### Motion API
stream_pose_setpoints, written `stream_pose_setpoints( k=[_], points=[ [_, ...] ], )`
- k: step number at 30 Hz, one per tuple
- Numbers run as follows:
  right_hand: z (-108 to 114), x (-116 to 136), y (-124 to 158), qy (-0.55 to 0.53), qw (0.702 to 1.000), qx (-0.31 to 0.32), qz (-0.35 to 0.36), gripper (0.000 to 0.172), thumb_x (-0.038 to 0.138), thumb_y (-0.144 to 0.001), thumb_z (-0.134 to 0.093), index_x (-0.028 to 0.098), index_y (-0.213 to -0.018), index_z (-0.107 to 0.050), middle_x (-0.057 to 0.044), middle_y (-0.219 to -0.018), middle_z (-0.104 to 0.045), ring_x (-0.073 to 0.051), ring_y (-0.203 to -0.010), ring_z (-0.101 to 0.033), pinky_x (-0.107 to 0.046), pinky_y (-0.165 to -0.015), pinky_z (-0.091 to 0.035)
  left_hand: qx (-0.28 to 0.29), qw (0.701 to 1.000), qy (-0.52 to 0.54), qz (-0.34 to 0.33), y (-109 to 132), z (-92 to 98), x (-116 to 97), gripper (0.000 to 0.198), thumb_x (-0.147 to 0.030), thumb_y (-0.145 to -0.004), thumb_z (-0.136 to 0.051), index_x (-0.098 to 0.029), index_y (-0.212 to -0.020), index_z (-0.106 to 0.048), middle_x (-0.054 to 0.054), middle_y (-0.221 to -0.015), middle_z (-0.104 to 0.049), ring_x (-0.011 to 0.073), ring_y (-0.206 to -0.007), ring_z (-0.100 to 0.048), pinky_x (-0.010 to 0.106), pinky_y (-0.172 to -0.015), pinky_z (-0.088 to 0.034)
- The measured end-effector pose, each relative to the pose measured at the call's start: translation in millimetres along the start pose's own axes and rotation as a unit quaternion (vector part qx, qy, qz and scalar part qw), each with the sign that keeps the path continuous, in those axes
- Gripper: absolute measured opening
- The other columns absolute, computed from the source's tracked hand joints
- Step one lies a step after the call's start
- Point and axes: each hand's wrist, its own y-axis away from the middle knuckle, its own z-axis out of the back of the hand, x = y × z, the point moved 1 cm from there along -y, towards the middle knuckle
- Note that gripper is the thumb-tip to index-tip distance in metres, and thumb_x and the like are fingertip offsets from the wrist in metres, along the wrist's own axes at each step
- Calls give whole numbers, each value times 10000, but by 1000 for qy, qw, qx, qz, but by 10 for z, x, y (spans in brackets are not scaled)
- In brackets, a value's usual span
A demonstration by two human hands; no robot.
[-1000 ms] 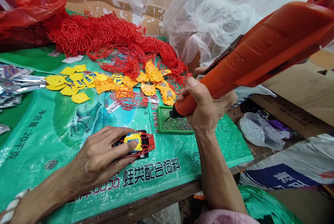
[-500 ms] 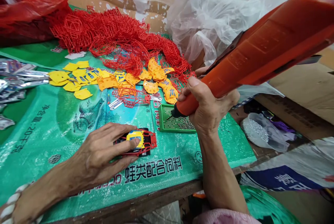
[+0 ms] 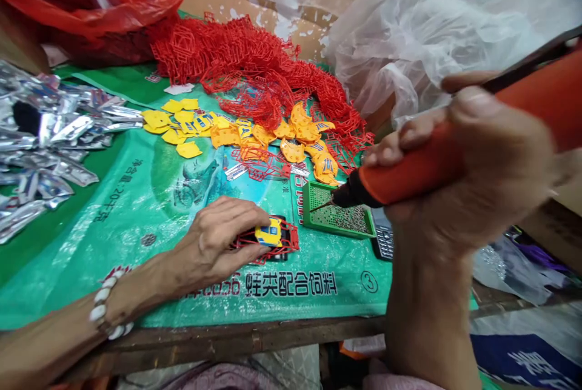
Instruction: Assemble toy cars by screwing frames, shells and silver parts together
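Note:
My left hand (image 3: 222,235) is closed around a small toy car (image 3: 269,232) with a yellow top panel and a red cage frame, resting on the green sheet. In my right hand (image 3: 468,171) is an orange electric screwdriver (image 3: 422,165), held at a slant. Its thin dark bit points down and left over a green tray (image 3: 339,230) of small screws (image 3: 348,217). Whether the bit touches the screws or carries one, I cannot tell. My left fingers hide the car's rear part.
Yellow panels (image 3: 188,149) and orange panels (image 3: 325,165) lie behind the car. A heap of red cage frames (image 3: 254,50) spreads beyond them. Silver-wrapped pieces (image 3: 59,135) cover the left side. A dark keypad device (image 3: 384,241) sits beside the tray; clear plastic (image 3: 386,44) is bunched at the back.
The view has shifted left. The electric screwdriver has swung lower and to the right, with its bit still over the tray. My left fingers have drawn back from the car's top panel.

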Motion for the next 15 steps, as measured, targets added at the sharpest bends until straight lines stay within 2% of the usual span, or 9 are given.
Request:
stream_pose_setpoints(
  k=[3,5,7,9,15],
  points=[
    [-132,92,89,-27,999,32,1,49,274,-629,-645,244,-615,-609,42,-489,-511,-106,-390,-461,-290,-316,-386,12,999,-8,35,-20,27,-22,268,-352,-939,-591,-145,-1110,-582,76,-988,-723,193,-891,-678,350,-814,-521],
    [-200,102,167,-41,997,71,-5,103,285,-670,-638,249,-575,-620,36,-490,-518,-99,-387,-474,-280,-313,-384,15,999,-16,41,-25,30,-24,288,-376,-935,-589,-145,-1107,-570,70,-959,-723,190,-848,-677,340,-781,-525],
    [-251,91,238,-61,995,83,-14,82,297,-686,-654,218,-676,-676,39,-504,-525,-94,-393,-479,-272,-320,-395,9,999,-22,40,-19,19,-12,318,-402,-934,-583,-142,-1113,-554,77,-955,-724,196,-829,-677,335,-753,-526],
    [-291,77,286,-69,994,79,-25,147,295,-688,-664,175,-768,-695,45,-501,-518,-93,-390,-471,-269,-330,-406,2,999,-26,38,-4,-2,5,346,-416,-934,-579,-131,-1127,-540,93,-975,-722,207,-833,-678,338,-741,-528],
    [-343,55,319,-78,992,85,-60,192,288,-646,-685,142,-770,-676,54,-493,-517,-87,-388,-475,-255,-344,-411,0,999,-24,37,23,-34,19,397,-413,-921,-605,-137,-1186,-503,94,-1008,-712,216,-853,-681,345,-751,-523]
  ],
)
